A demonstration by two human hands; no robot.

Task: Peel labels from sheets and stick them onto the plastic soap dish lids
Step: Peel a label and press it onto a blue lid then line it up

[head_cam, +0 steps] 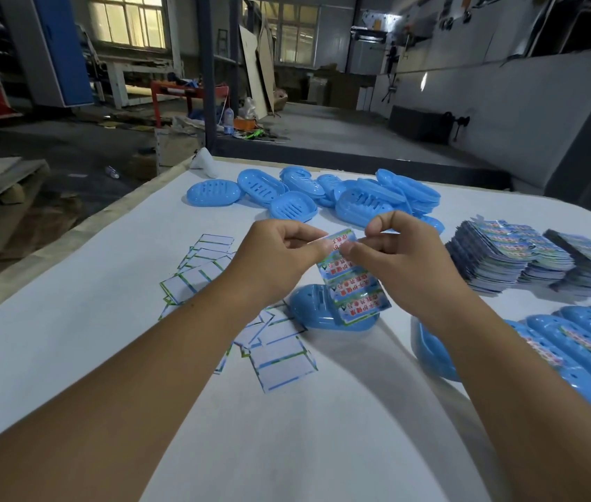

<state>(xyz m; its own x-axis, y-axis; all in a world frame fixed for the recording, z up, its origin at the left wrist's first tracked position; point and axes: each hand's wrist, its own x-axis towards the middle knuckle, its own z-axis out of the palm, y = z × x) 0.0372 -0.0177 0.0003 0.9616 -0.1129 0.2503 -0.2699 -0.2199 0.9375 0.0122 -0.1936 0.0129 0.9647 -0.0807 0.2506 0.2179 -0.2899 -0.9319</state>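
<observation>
Two hands, left (279, 253) and right (401, 259), pinch one label sheet (353, 284); three labels remain.

The soap dish lids (323, 192) at the far edge of the table (69, 349) are smooth blue plastic with a soft shine, and the table itself has a white matt cover, perhaps paper or cloth. The label sheet (353, 284) looks glossy, like coated paper or film. The empty backing sheets (279, 360) near the left middle of the table are plain matt white paper.
</observation>
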